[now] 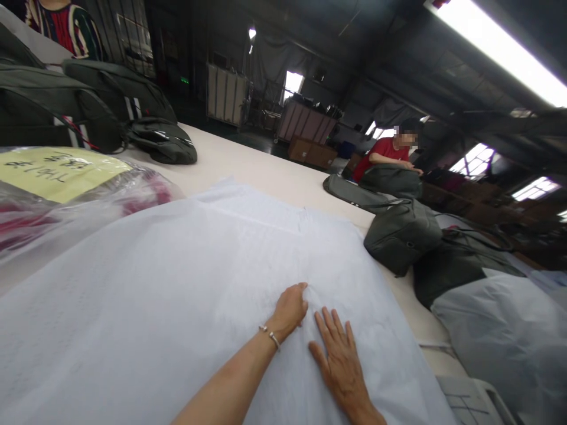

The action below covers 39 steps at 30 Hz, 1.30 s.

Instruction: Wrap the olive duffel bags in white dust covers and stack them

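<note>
A large, thin white sheet [168,307] with faint creases spreads over the table in front of me. My left hand [290,308], a bracelet on its wrist, is closed near the middle of the sheet. Its thumb and forefinger pinch a small fold of the material. Just to the right, my right hand [340,360] lies flat on the same sheet, open, fingers spread and holding nothing. The two hands are close together but apart.
Dark green bags [401,233] stand along the right, beside a pale plastic bag [500,330]. More green bags [101,97] and a clear-wrapped bundle with a yellow label [62,171] sit at left on the pale table [252,162]. A person in red [385,150] handles a bag.
</note>
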Tool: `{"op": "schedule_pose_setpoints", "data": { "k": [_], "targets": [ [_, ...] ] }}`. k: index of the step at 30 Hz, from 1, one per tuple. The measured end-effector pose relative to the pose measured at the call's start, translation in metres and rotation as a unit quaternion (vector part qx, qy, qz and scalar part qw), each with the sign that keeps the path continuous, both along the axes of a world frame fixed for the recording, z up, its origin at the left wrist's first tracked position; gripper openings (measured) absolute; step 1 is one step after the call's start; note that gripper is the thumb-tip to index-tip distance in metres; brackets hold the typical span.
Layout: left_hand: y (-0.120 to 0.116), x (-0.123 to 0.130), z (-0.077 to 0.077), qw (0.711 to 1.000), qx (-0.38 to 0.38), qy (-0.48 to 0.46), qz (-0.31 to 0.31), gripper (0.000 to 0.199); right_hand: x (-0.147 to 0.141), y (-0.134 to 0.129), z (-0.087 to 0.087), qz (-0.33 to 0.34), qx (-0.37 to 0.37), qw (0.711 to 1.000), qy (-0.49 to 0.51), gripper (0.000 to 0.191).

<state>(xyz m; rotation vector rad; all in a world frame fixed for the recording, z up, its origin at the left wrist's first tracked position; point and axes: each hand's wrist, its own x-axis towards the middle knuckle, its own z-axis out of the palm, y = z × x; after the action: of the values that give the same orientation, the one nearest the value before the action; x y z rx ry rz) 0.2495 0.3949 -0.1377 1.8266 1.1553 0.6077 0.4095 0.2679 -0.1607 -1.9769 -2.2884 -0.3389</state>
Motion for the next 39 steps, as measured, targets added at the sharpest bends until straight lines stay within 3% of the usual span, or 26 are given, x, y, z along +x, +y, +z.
{"op": "schedule_pose_setpoints", "data": {
  "k": [16, 26, 31, 39],
  "targets": [
    [-0.004, 0.006, 0.001, 0.992, -0.017, -0.025, 0.121, 0.051, -0.043, -0.003, 0.007, -0.043, -0.047, 0.996, 0.062, 0.060],
    [-0.008, 0.001, 0.011, 0.988, -0.008, -0.013, 0.156, 0.050, -0.057, -0.003, 0.009, -0.037, -0.039, 0.995, 0.080, 0.061],
    [-0.005, 0.003, 0.009, 0.989, 0.007, 0.037, 0.144, 0.048, -0.056, -0.001, 0.009, -0.033, -0.050, 0.995, 0.083, 0.058],
    [-0.008, -0.018, 0.017, 0.983, 0.126, 0.124, 0.040, 0.033, -0.060, -0.001, 0.009, -0.047, -0.051, 0.994, 0.084, 0.057]
  ]
}}
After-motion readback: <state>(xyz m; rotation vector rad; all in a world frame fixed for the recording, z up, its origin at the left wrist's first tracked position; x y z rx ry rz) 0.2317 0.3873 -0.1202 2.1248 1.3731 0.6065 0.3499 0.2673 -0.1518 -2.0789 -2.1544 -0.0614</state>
